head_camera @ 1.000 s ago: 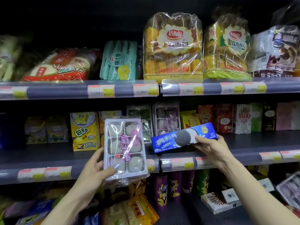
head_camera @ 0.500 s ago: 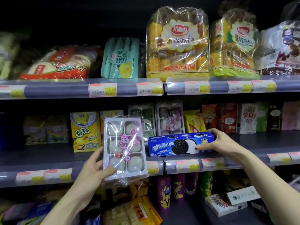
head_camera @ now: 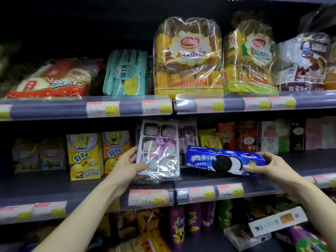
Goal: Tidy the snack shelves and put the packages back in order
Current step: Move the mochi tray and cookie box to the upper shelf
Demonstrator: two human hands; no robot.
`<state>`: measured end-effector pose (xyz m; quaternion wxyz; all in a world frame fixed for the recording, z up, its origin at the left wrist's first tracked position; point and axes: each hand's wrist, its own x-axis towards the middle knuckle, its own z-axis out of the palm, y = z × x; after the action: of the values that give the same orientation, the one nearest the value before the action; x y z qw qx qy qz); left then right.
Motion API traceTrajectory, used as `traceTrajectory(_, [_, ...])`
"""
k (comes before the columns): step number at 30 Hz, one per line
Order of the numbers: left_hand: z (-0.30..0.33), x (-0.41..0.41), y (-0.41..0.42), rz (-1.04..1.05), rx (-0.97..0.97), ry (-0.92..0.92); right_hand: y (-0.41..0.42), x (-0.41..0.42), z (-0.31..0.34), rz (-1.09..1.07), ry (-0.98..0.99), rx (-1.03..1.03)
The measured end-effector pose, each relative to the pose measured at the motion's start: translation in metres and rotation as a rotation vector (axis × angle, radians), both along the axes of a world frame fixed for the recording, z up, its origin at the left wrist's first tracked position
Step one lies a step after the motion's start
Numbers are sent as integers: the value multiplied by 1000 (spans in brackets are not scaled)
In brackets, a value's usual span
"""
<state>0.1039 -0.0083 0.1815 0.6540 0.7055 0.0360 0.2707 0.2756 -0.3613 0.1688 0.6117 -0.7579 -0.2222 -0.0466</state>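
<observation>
Head view: mochi tray (head_camera: 158, 150) moved up and right since earlier, now upright on the middle shelf (head_camera: 76, 186), left hand (head_camera: 127, 165) gripping its left edge. Clear glossy plastic, six round cakes inside. Right hand (head_camera: 269, 167) grips the blue cardboard Oreo box (head_camera: 224, 160), lower now, lying lengthwise at shelf front.

The left hand (head_camera: 127, 164) grips a clear mochi tray (head_camera: 158, 149) by its left edge, upright on the middle shelf (head_camera: 254, 186), while just right of it the right hand (head_camera: 267, 165) holds a blue cookie box (head_camera: 224, 160) by its right end.
</observation>
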Motion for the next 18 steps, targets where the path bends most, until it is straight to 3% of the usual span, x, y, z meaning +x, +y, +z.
traceTrajectory(5, [-2,51,-20,92,9,-30,-16,10,-2,22,-1,-39])
traceTrajectory(12, [-11,93,-28,128,39,94,-26,19,-1,72,-9,-89])
traceTrajectory(18, [-12,115,-30,225,325,259,-27,26,-1,77,-25,-118])
